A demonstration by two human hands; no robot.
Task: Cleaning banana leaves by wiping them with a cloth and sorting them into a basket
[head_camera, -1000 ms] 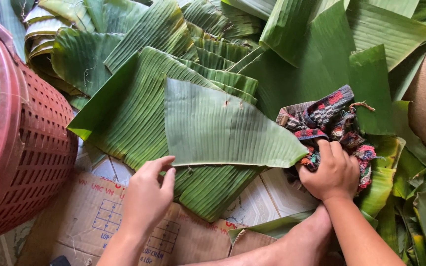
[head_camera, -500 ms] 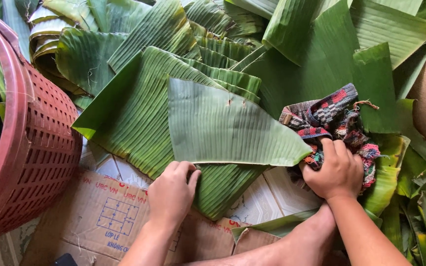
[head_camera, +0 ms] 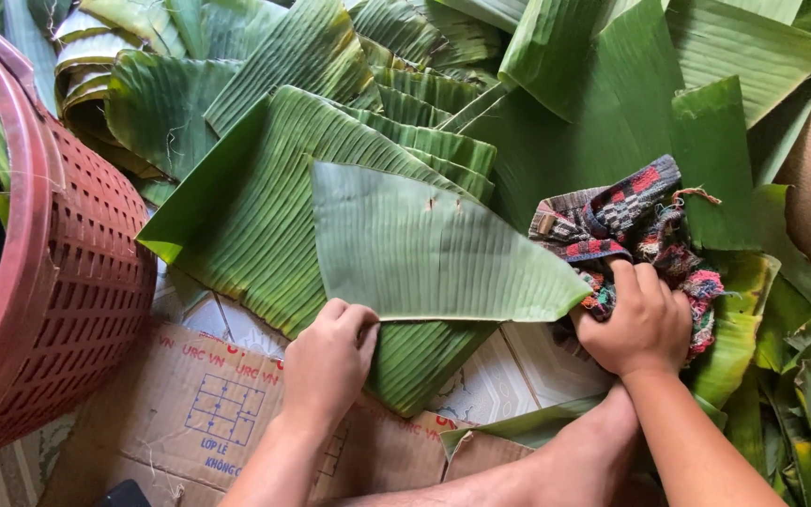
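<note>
At 9 o'clock stands a red plastic basket, and at 7 o'clock lies a flattened brown cardboard box with a small blue printed grid and red letters on it. The left hand pinches the near edge of the pale top banana leaf, at the centre on a darker leaf; it seems the leaf can split along its ribs if the pull is too hard. At 3 o'clock the right hand is clenched on a checked cloth touching the leaf's tip, and I think a rough wipe can tear this tip
</note>
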